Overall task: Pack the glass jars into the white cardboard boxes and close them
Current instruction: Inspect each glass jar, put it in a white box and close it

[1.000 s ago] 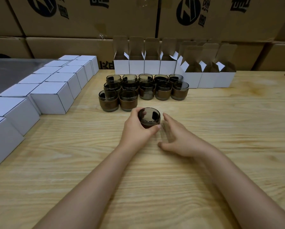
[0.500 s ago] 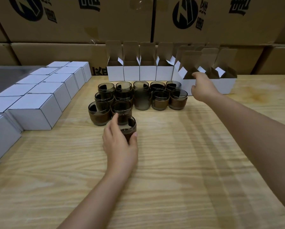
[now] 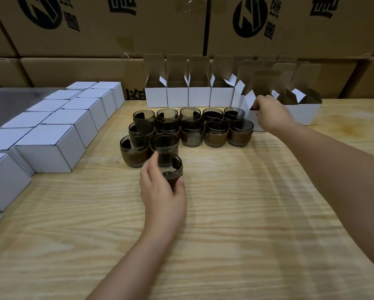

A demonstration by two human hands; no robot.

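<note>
My left hand [image 3: 160, 191] grips a smoky glass jar [image 3: 172, 167] standing on the wooden table [image 3: 246, 213], just in front of a cluster of several similar jars [image 3: 194, 128]. My right hand [image 3: 268, 113] reaches far right and pinches the front edge of an open white cardboard box [image 3: 254, 118]. That box sits among a row of open white boxes [image 3: 177, 96] with their lids up along the back of the table.
Several closed white boxes [image 3: 51, 144] are lined up in rows along the left side. Large brown cartons [image 3: 138, 29] are stacked behind the table. A grey metal surface [image 3: 12, 100] lies at the far left.
My right hand left the jar, reached out to the open boxes at the back right and took hold of one. My left hand kept the jar, close to the cluster.
</note>
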